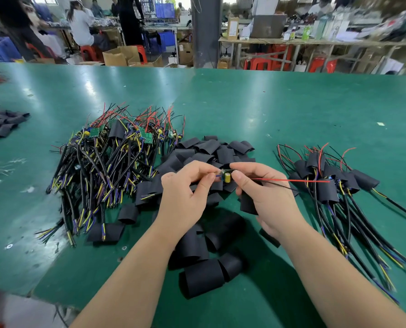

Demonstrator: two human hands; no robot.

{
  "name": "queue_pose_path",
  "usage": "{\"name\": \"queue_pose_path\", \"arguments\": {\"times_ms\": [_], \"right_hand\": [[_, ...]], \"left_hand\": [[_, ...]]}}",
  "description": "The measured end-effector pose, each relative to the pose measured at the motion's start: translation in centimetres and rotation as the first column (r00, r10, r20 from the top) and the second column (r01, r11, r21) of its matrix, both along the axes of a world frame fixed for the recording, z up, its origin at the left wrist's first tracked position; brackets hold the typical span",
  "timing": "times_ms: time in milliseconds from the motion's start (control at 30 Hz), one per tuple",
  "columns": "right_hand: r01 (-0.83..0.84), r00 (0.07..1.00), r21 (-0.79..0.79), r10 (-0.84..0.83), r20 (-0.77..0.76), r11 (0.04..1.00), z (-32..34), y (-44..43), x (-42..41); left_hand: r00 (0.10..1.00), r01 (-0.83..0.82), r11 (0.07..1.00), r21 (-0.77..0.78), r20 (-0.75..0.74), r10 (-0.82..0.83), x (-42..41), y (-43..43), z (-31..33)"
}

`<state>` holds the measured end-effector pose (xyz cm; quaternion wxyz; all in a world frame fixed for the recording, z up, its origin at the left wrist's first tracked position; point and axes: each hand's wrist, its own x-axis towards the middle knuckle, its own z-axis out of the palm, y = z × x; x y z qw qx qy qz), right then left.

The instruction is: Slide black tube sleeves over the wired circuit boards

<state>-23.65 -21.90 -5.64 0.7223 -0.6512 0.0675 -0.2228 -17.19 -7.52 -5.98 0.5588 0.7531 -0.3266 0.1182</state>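
The left hand [185, 185] and the right hand [263, 185] are close together; both pinch one small green circuit board [226, 176] with a yellow can on it; it sits just above the pile of black tube sleeves [204, 150] on the green table [292, 110]; its thin red wire [292, 180] sticks out to the right.

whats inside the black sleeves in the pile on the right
Thin red and black leads stick out of the sleeves' far ends, and black cables with yellow and blue cores run out the near ends. Whatever sits inside is hidden by the sleeves.
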Motion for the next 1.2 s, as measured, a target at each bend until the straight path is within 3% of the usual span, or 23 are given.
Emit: {"name": "queue_pose_path", "arguments": {"times_ms": [167, 333, 433, 500, 600, 667, 767, 933, 1033, 1200], "right_hand": [[-0.021, 0.997, 0.361, 0.047, -0.064, 0.933, 0.3, -0.3, 0.1], [-0.067, 0.996, 0.396, 0.088, -0.034, 0.916, 0.4, 0.0, 0.0], [-0.157, 0.984, 0.382, 0.179, -0.020, 0.911, 0.5, 0.3, -0.3], [-0.172, 0.981, 0.297, 0.190, -0.035, 0.939, 0.5, 0.4, -0.4], [-0.047, 0.990, -0.036, 0.041, -0.135, 0.998, 0.4, 0.0, -0.5], [0.083, 0.979, -0.355, -0.143, -0.145, 0.931, 0.4, -0.6, -0.5], [0.089, 0.980, -0.660, -0.184, -0.077, 0.746, 0.3, -0.6, -0.8], [-0.162, 0.959, -0.752, -0.077, -0.272, 0.640, -1.4, -0.4, -0.4], [-0.129, 0.958, -0.740, -0.108, -0.264, 0.661, -1.7, -0.8, -0.2], [-0.140, 0.954, -0.807, -0.141, -0.266, 0.574, -1.9, -1.4, -0.4]], "left_hand": [[0.991, -0.040, 0.997, 0.069, 0.132, 0.031, -0.5, 0.0, 0.2], [0.995, -0.095, 0.987, 0.132, 0.047, 0.090, -0.2, 0.0, 0.0], [0.982, -0.184, 0.939, 0.292, 0.092, 0.164, 0.0, 0.0, -0.3], [0.975, -0.209, 0.917, 0.340, 0.149, 0.167, 0.1, 0.1, -0.3], [0.958, -0.260, 0.900, 0.349, 0.209, 0.196, 0.2, 0.3, -0.2], [0.949, -0.296, 0.881, 0.369, 0.223, 0.225, 0.4, 0.4, -0.2], [0.942, -0.326, 0.867, 0.377, 0.203, 0.266, 0.7, 0.6, -0.2], [0.937, -0.343, 0.865, 0.367, 0.195, 0.289, 1.0, 0.9, -0.3], [0.935, -0.348, 0.867, 0.358, 0.200, 0.293, 1.0, 1.0, -0.4], [0.936, -0.346, 0.877, 0.335, 0.195, 0.295, 1.1, 1.0, -0.4]]}}
